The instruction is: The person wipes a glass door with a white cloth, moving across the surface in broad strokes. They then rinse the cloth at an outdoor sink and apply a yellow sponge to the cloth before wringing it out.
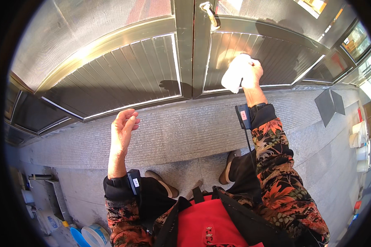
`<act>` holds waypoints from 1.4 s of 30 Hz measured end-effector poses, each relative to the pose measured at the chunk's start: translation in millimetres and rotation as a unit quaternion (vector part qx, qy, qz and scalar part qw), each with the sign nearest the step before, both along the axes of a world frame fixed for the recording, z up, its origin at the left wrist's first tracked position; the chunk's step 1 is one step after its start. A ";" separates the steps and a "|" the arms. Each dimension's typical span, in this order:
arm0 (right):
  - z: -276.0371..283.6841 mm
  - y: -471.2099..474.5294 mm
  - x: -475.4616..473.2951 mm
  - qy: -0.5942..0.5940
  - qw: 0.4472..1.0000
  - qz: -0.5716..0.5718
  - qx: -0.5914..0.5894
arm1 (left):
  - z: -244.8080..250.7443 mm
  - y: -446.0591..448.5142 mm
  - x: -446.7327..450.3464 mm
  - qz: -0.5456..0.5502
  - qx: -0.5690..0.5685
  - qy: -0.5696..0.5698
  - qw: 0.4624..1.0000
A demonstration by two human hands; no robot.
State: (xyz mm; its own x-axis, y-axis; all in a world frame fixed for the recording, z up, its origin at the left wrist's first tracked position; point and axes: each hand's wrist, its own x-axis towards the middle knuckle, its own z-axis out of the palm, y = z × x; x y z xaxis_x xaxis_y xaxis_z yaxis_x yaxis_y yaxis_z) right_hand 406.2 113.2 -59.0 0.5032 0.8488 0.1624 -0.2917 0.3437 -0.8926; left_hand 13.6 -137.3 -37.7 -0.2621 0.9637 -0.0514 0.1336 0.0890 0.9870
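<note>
My right hand (253, 74) grips a white cloth (233, 74), brightly lit by the sun, in front of the ribbed lower panel (276, 60) of the right door leaf. Whether the cloth touches that panel is hard to tell. Held out over the ridged stone step, my left hand (123, 128) has nothing in it, its fingers bent and a little apart. It is nearest to the bottom rail of the left door leaf (117, 74), where its shadow falls on the ribbed panel. A metal door handle (211, 16) is fixed above the right panel.
A ridged stone step (179, 132) runs along the doors. On the right lie a folded dark board (329, 105) and several white containers (360, 139). A white bucket (95, 235), a blue basin (78, 237) and a grey box-like block (54, 194) stand at lower left.
</note>
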 end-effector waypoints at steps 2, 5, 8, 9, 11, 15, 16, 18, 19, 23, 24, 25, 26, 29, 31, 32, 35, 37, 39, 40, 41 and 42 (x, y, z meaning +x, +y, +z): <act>-41.8 2.1 4.8 -0.002 0.997 -0.030 -0.070 | 0.0 2.0 2.0 -0.006 -0.003 0.012 1.000; -108.2 8.8 9.0 -0.049 0.982 -0.074 -0.169 | -0.7 6.4 6.8 -0.005 -0.016 0.021 1.000; -161.6 9.5 9.0 -0.012 0.968 -0.053 -0.245 | -2.6 10.5 10.4 -0.005 -0.025 0.021 0.999; -170.6 12.0 9.7 0.014 0.962 -0.030 -0.271 | -3.5 12.1 11.0 -0.005 -0.021 0.018 1.000; -175.4 18.1 10.1 0.077 0.942 0.007 -0.327 | -5.8 15.2 11.6 -0.004 -0.033 0.022 0.999; -136.5 23.9 14.0 0.195 0.937 0.057 -0.284 | -9.9 19.5 9.5 -0.008 -0.026 0.038 0.999; -118.8 29.4 0.6 0.334 0.894 -0.053 -0.294 | -10.3 19.2 9.0 -0.009 -0.023 0.036 0.999; -77.0 13.3 10.1 0.199 0.959 0.072 -0.189 | -10.2 18.5 8.6 -0.011 -0.015 0.029 0.999; -52.2 0.5 20.1 0.079 0.980 0.100 -0.153 | -9.7 17.9 8.6 -0.017 -0.016 0.032 0.999; 55.8 -10.9 19.9 -0.009 0.997 0.077 -0.008 | -6.2 16.8 9.8 -0.020 -0.016 0.039 0.999; 74.1 -10.0 17.6 -0.040 0.998 0.047 0.022 | -5.1 15.9 9.3 -0.018 -0.015 0.041 0.999; 87.7 -7.1 17.7 -0.073 0.996 0.019 0.043 | -4.2 14.7 8.8 -0.015 -0.015 0.043 0.999; 93.1 -5.2 18.0 -0.076 0.993 0.019 0.092 | -3.3 13.2 7.9 -0.012 -0.012 0.034 0.999; 76.2 7.1 19.4 -0.100 0.994 -0.034 0.040 | -1.9 7.5 5.4 -0.006 0.009 0.026 1.000; 43.8 11.8 23.6 -0.072 0.996 -0.019 0.042 | -1.3 4.4 4.1 -0.005 0.015 0.019 1.000; 27.7 15.6 25.4 -0.052 0.998 -0.027 0.018 | -1.4 3.6 3.8 -0.004 0.015 0.020 1.000; -14.5 19.3 34.0 -0.085 0.992 -0.060 -0.067 | -2.4 4.6 4.6 0.001 0.001 0.025 1.000; -38.5 19.3 35.9 -0.049 0.993 -0.070 -0.084 | -4.1 7.4 6.2 0.001 -0.010 0.029 1.000; -65.0 14.6 37.3 -0.013 0.990 -0.071 -0.118 | -6.2 10.7 8.0 0.006 -0.023 0.032 0.999; -79.3 12.3 39.8 -0.010 0.989 -0.043 -0.142 | -7.4 12.7 9.1 0.002 -0.024 0.039 0.999; -93.0 12.7 43.0 -0.010 0.985 -0.056 -0.165 | -8.6 14.7 10.4 -0.001 -0.028 0.043 0.999; -108.5 12.6 45.4 -0.007 0.983 -0.059 -0.176 | -9.9 16.9 11.6 -0.004 -0.033 0.046 0.998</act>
